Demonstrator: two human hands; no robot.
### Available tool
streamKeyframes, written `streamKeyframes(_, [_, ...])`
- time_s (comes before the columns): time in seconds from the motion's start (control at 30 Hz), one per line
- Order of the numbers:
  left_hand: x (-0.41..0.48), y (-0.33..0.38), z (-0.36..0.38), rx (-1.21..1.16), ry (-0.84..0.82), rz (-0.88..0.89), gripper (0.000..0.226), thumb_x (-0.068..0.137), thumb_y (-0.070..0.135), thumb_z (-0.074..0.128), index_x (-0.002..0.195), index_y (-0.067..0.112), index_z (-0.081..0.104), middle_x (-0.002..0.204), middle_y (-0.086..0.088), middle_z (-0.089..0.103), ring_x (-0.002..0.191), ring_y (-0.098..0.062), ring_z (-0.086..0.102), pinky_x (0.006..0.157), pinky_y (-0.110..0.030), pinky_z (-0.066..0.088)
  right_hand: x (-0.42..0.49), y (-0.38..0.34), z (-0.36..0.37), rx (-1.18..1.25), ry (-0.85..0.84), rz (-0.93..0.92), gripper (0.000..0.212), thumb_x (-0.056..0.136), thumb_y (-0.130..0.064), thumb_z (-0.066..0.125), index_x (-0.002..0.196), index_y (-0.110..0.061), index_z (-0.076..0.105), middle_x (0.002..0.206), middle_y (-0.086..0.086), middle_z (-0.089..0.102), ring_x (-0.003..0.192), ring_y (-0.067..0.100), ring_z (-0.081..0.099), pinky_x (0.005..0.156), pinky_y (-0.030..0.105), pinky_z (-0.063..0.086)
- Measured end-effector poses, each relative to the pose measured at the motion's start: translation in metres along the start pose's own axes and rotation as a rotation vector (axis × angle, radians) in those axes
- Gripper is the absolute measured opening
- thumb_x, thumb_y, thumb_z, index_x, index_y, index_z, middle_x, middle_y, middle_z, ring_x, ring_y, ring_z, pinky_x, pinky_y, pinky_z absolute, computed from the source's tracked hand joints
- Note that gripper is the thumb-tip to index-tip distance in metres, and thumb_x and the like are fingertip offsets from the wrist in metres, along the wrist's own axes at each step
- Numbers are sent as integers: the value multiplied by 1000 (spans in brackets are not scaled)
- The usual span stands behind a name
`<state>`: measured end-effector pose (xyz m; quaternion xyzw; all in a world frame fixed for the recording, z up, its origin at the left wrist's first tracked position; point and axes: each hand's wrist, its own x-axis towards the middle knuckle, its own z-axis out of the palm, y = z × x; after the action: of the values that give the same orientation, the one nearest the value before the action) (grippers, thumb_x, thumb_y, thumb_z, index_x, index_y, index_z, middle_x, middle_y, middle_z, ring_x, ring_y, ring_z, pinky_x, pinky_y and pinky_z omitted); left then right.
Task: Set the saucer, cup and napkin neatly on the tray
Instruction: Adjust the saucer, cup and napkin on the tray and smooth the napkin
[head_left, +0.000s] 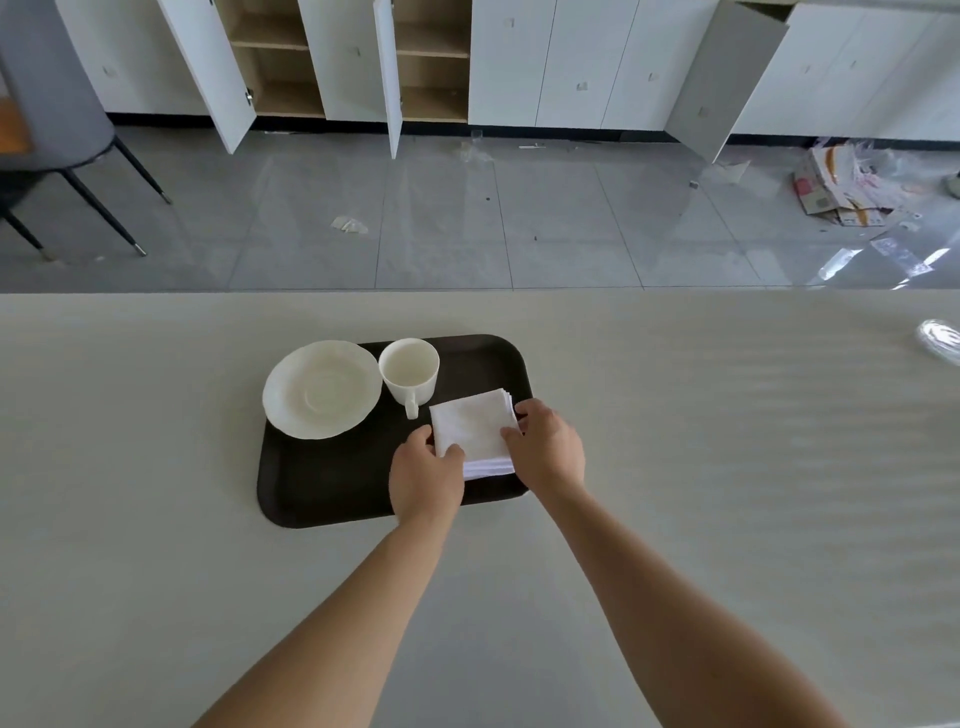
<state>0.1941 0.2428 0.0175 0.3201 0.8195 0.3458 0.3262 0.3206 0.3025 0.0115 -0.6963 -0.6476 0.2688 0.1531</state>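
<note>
A dark brown tray (332, 483) lies on the pale table. A white saucer (322, 389) sits at the tray's far left, its edge overhanging the rim. To its right a white cup (409, 370) stands upright on the tray, handle pointing toward me. A stack of folded white napkins (474, 426) lies at the tray's right side. My left hand (426, 478) grips the stack's near left corner. On the stack's right edge sits my right hand (545, 447), fingers curled over it.
The pale table (156, 571) spreads wide on every side of the tray, with its far edge just beyond the tray. A shiny glare spot (940, 338) marks the far right. Beyond are grey floor, open white cupboards, a chair and cardboard litter.
</note>
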Motion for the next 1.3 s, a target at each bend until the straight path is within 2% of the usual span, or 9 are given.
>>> streamKeyframes(0.1, [-10, -14, 2, 208, -22, 213, 19, 86, 24, 58, 99, 11, 63, 106, -7, 63, 96, -25, 57, 68, -31, 43, -4, 9, -1, -103, 14, -45, 33, 91, -25, 62, 124, -21, 59, 115, 1, 60, 104, 27, 61, 70, 32, 46])
streamKeyframes(0.2, [-12, -31, -8, 339, 18, 395, 34, 88, 18, 65, 120, 8, 63, 128, -8, 58, 111, -28, 54, 75, -30, 44, -11, 9, 7, -157, -41, -204, 38, 91, -27, 65, 129, -24, 60, 124, -4, 57, 115, 21, 53, 70, 32, 46])
streamKeyframes(0.33, [-9, -38, -7, 491, -25, 643, 33, 83, 13, 73, 114, 5, 68, 130, -18, 59, 119, -34, 57, 88, -41, 56, -11, 16, 3, -275, -73, -276, 34, 93, -32, 63, 126, -24, 63, 125, -6, 57, 117, 20, 45, 72, 38, 54])
streamKeyframes(0.5, [0, -36, -13, 607, -84, 721, 24, 83, 6, 68, 107, 6, 70, 116, -16, 66, 109, -34, 61, 83, -45, 55, -9, 15, -1, -309, -59, -279, 35, 92, -31, 64, 126, -22, 64, 128, -6, 56, 118, 22, 43, 75, 35, 50])
streamKeyframes(0.7, [2, -35, -19, 703, -85, 816, 19, 82, 7, 70, 101, 10, 72, 102, -9, 67, 108, -29, 63, 65, -41, 53, 2, 7, 5, -499, -195, -457, 60, 103, -41, 41, 156, -26, 19, 166, -12, 18, 148, 29, 14, 114, 43, 30])
streamKeyframes(0.83, [1, -32, -19, 657, -95, 802, 22, 76, 2, 73, 97, 8, 75, 101, -12, 68, 90, -31, 68, 62, -41, 55, 8, 11, 10, -601, -238, -458, 56, 105, -39, 34, 157, -25, 20, 167, -15, 10, 153, 29, 3, 121, 45, 18])
streamKeyframes(1.03, [5, -35, -22, 602, -110, 785, 23, 79, 6, 73, 102, 9, 74, 105, -12, 68, 93, -30, 68, 67, -41, 58, -6, 19, 6, -388, -168, -507, 55, 98, -44, 53, 147, -22, 44, 163, -3, 28, 150, 28, 19, 118, 43, 25])
streamKeyframes(1.17, [5, -35, -25, 587, -108, 773, 22, 79, 7, 74, 100, 10, 74, 105, -13, 67, 77, -29, 66, 60, -38, 57, -20, 30, 0, -346, -92, -578, 40, 84, -37, 75, 121, -22, 68, 143, 4, 54, 131, 31, 43, 102, 45, 46])
streamKeyframes(1.3, [7, -34, -27, 596, -100, 763, 17, 82, 8, 70, 99, 10, 73, 105, -10, 65, 70, -25, 65, 54, -38, 56, -20, 28, -1, -339, -43, -568, 28, 82, -29, 79, 108, -22, 73, 123, 2, 62, 115, 29, 51, 87, 39, 51])
